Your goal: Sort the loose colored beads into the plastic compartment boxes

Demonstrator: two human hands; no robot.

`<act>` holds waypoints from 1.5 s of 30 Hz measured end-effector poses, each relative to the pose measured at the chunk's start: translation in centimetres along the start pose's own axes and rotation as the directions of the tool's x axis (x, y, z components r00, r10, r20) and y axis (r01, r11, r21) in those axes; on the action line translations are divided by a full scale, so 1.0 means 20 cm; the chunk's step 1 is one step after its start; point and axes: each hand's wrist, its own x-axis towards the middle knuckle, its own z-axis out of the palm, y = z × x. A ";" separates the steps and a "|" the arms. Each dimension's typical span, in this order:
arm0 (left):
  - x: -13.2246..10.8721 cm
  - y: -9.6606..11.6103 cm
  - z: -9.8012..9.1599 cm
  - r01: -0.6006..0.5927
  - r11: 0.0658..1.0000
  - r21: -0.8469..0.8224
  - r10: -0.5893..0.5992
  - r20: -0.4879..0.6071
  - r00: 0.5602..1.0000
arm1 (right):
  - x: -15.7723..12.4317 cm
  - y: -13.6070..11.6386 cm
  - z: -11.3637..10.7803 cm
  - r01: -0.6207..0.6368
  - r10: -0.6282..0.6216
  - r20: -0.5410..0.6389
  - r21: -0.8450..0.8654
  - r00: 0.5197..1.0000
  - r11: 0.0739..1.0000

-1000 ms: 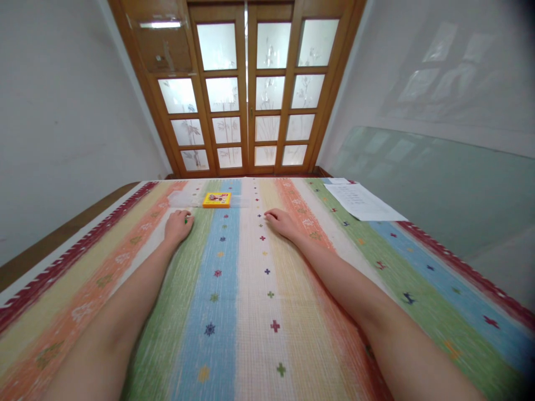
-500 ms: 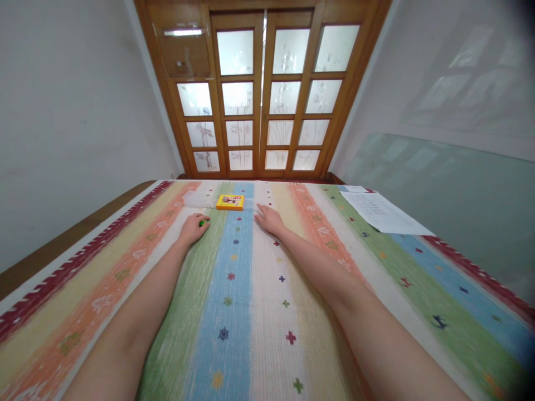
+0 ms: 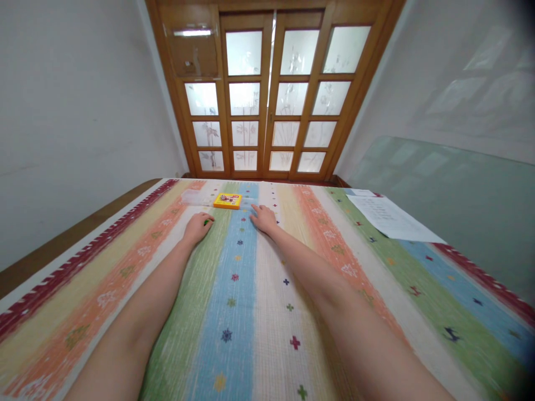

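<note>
bit of green (image 3: 205,223), light and hard we judge, sits pinched in our left hand (image 3: 199,228); right hand (image 3: 262,218) lies spread.

Soft, even daylight thru the frosted glass panes of the brown wooden double door (image 3: 271,100); room bright, no harsh spots. Tube-lamp reflection glints in the top-left pane (image 3: 193,33). Faint diffuse shadows beside both forearms on the striped multicolour woven cloth (image 3: 234,312). Pale light patches on the right wall & the greenish glass sheet (image 3: 438,189). Wide-angle lens: door frame splays, edges stretch; dark vignette in right corners. Left hand (image 3: 198,227) & right hand (image 3: 263,219) small, low detail.
</note>
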 end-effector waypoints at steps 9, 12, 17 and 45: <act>0.01 0.00 -0.01 0.021 0.997 0.073 -0.019 -0.029 0.999 | -0.12 0.20 -0.10 0.113 -0.118 0.012 0.211 0.993 0.971; 0.02 0.03 -0.02 0.018 0.993 0.116 -0.009 -0.084 0.996 | -0.26 0.30 -0.16 0.187 -0.196 0.024 0.208 0.980 0.960; 0.02 0.26 0.01 -0.184 0.978 0.102 0.187 -0.017 0.982 | -0.53 0.43 -0.26 0.310 -0.321 0.063 0.132 0.945 0.941; -0.03 0.93 0.33 -0.311 0.950 -0.014 0.286 0.428 0.857 | -0.68 0.41 -0.33 0.241 -0.235 0.189 -0.011 0.954 0.970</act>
